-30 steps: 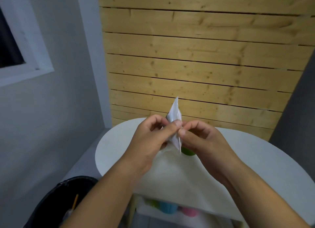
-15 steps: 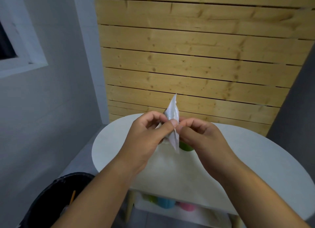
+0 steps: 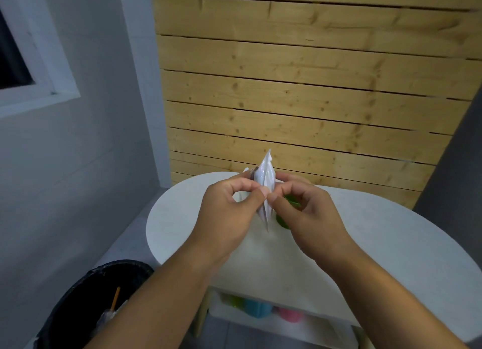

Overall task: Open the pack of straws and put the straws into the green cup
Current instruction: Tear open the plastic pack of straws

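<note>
Two hands, left hand and right hand, fingers pinching straw pack upright over tabletop; green cup at pack's 5 o'clock. I judge abrupt tear could scatter contents, topple cup.

Left hand, right hand (both bare)

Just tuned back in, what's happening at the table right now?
A person holds the straw pack upright above the white table, left grip and right grip each pinching one side, as if to pull it open. The green cup stands on the table behind the right grip, partly hidden. No loose straws are visible.
</note>
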The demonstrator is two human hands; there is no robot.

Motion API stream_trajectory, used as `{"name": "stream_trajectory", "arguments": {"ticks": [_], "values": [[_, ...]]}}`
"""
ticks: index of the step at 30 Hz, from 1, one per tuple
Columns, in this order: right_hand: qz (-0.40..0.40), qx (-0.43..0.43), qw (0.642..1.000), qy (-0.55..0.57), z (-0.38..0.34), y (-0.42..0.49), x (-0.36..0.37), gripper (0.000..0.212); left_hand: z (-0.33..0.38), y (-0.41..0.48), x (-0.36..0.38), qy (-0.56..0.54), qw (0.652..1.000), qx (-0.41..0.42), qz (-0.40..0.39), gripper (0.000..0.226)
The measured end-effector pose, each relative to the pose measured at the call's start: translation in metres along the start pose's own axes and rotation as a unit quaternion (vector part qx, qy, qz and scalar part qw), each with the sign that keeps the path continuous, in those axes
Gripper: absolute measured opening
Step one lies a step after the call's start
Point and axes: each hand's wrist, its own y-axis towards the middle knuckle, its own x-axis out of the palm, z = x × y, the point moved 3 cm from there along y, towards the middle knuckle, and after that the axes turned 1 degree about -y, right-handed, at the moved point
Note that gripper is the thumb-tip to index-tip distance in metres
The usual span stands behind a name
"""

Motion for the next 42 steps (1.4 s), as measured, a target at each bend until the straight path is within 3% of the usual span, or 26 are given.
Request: {"name": "stream_trajectory", "arguments": {"ticks": [9,13,17,25,28,31,35,39,42], "values": [[0.060,-0.005,0.998,-0.020,0.003,-0.001,0.014,0.016,0.000,-0.004,0.006,0.062,0.997,0.025,0.034,0.015],[0.102,0.034,0.994,-0.005,0.010,0.003,0.003,0.021,0.000,-0.001,-0.005,0.012,0.998,-0.006,0.064,0.015],[0.079,0.066,0.994,0.035,0.014,0.002,-0.001,0.013,0.001,0.001,-0.009,-0.044,0.997,-0.030,0.055,0.012],[0.085,0.001,0.996,-0.007,0.000,0.000,-0.002,0.011,0.006,-0.006,0.001,0.039,0.998,0.006,0.048,0.004],[0.091,0.055,0.991,0.081,0.002,0.000,-0.004,0.014,0.007,-0.007,0.001,-0.013,0.995,-0.080,0.064,0.020],[0.086,0.090,0.982,0.145,0.001,-0.001,-0.005,0.017,-0.009,-0.003,0.004,-0.079,0.964,-0.251,0.034,0.042],[0.068,0.104,0.969,0.213,0.001,-0.002,-0.005,0.023,-0.028,-0.001,0.011,-0.237,0.906,-0.349,0.028,0.049],[0.045,0.132,0.928,0.345,0.003,0.000,-0.004,0.019,-0.031,0.006,0.016,-0.475,0.831,-0.283,0.052,0.050],[0.027,0.154,0.893,0.422,0.004,0.000,-0.001,0.020,-0.030,0.009,0.020,-0.532,0.818,-0.211,0.058,0.061]]}}
